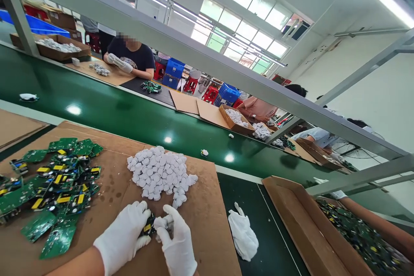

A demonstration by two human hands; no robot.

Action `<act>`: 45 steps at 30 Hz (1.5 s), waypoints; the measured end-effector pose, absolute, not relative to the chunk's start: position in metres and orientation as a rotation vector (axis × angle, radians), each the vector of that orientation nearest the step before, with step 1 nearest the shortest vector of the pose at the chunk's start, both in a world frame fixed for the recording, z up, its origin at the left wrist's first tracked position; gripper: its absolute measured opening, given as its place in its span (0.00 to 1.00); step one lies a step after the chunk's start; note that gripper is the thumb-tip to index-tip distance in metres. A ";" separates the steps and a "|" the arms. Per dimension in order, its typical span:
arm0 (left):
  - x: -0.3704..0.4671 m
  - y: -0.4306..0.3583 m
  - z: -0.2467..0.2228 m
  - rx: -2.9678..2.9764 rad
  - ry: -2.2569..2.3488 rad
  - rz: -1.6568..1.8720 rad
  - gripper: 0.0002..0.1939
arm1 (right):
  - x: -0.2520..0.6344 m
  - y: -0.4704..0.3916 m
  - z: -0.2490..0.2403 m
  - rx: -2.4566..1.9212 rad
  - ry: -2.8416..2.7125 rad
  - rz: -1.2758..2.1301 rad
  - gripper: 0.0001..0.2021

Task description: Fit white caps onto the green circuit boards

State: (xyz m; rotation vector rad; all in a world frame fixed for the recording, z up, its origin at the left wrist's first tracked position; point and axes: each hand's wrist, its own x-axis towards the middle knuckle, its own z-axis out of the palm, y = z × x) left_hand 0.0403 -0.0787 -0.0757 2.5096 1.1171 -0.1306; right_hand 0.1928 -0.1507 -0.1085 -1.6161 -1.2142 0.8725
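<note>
My left hand (124, 235), in a white glove, is closed on a small circuit board (148, 225) with dark and yellow parts. My right hand (177, 238), gloved too, pinches a whitish lump (164, 225) against the board's right side; the fingers hide part of it. Just beyond both hands lies a heap of white, roundish flat pieces (160, 170) on the cardboard sheet (113, 220). To the left of my left hand, green circuit boards (61, 185) with yellow and black components are piled loosely.
A crumpled white glove (243, 235) rests on the dark surface at right. Beyond it are an open cardboard box (297, 215) and a co-worker's arm (371, 220) over more boards. A green conveyor belt (106, 120) runs across, carrying a few white-topped pieces. Co-workers sit opposite.
</note>
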 end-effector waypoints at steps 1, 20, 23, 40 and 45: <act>0.040 -0.078 -0.074 2.507 1.106 -0.137 0.19 | 0.191 -0.150 -0.108 -1.668 -1.246 0.844 0.10; 0.042 -0.078 -0.071 2.477 1.125 -0.097 0.16 | 0.183 -0.142 -0.096 -1.898 -1.742 0.568 0.15; 0.042 -0.079 -0.071 2.486 1.131 -0.069 0.17 | 0.181 -0.140 -0.091 -1.961 -1.843 0.516 0.12; 0.042 -0.078 -0.074 2.467 1.137 -0.024 0.17 | 0.184 -0.127 -0.073 -2.070 -1.869 0.758 0.04; 0.042 -0.076 -0.074 2.468 1.138 -0.029 0.19 | 0.186 -0.121 -0.076 -2.005 -1.867 0.821 0.05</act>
